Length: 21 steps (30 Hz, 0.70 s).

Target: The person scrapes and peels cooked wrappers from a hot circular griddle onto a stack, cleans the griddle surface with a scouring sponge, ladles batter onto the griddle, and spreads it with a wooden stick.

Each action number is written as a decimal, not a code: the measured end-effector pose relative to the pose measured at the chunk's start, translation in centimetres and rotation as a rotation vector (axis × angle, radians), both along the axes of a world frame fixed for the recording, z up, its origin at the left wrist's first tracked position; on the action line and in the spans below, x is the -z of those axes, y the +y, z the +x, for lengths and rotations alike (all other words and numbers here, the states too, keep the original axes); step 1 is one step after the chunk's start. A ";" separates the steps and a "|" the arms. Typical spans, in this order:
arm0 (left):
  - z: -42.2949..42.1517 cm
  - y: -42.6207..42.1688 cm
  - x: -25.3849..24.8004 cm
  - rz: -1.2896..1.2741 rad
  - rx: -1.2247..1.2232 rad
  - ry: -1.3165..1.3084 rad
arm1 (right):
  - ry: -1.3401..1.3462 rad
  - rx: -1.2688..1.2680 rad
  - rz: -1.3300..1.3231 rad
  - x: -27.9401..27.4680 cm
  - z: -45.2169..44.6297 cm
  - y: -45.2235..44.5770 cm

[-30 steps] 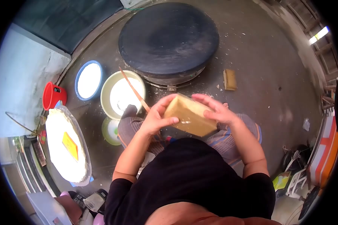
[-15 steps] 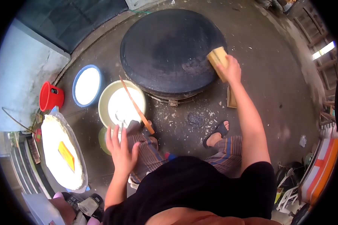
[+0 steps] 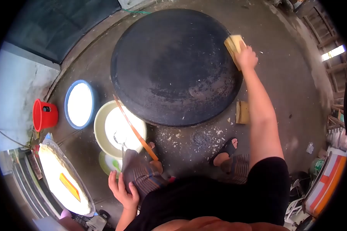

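Observation:
My right hand point(image 3: 246, 57) grips a yellowish block point(image 3: 233, 45) at the right rim of the large round black griddle point(image 3: 173, 65). Near my left knee, my left hand point(image 3: 124, 192) has its fingers apart and holds nothing. Just beyond it are a green bowl point(image 3: 104, 163) and a cream basin point(image 3: 100, 131) of white liquid. A ladle point(image 3: 120, 137) sits in the basin, and a long wooden stick point(image 3: 137, 133) lies across it. A second yellowish block point(image 3: 242, 112) rests on the floor below the griddle's right side.
On the left are a blue-rimmed basin point(image 3: 79, 104) of white contents, a red bucket point(image 3: 44, 115) and a tray heaped with white material point(image 3: 59, 175), an orange-yellow piece point(image 3: 69, 187) on top. An orange and white box point(image 3: 327, 183) stands at the lower right.
Both hands held the block in front of me earlier. My left hand has let go and moved down to the left; my right hand has carried the block out along the griddle's right rim.

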<state>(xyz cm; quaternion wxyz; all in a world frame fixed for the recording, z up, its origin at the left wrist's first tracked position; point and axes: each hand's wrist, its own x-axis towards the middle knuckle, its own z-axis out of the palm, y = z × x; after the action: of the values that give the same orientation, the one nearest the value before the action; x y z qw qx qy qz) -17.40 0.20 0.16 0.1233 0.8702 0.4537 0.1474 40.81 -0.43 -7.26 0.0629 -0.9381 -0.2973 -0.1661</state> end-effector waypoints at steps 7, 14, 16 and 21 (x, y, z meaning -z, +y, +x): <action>1.4 2.0 0.4 -0.045 -0.023 0.018 | 0.140 -1.091 0.143 -3.2 -17.1 1.2; 2.5 3.1 0.6 -0.050 0.031 0.031 | 0.126 0.230 -0.141 0.3 8.4 4.3; 4.5 2.4 0.1 -0.392 -0.392 -0.221 | 0.242 0.282 -0.091 -0.6 9.6 11.1; 6.6 4.1 -0.7 -0.057 -0.034 0.051 | 0.228 -0.972 -0.160 -3.5 -10.1 17.7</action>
<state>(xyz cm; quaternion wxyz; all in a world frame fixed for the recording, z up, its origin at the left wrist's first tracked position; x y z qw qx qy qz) -10.80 4.31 0.87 0.1337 0.8621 0.4753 0.1142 30.74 17.24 -3.77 0.0931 -0.7052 -0.7028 0.0094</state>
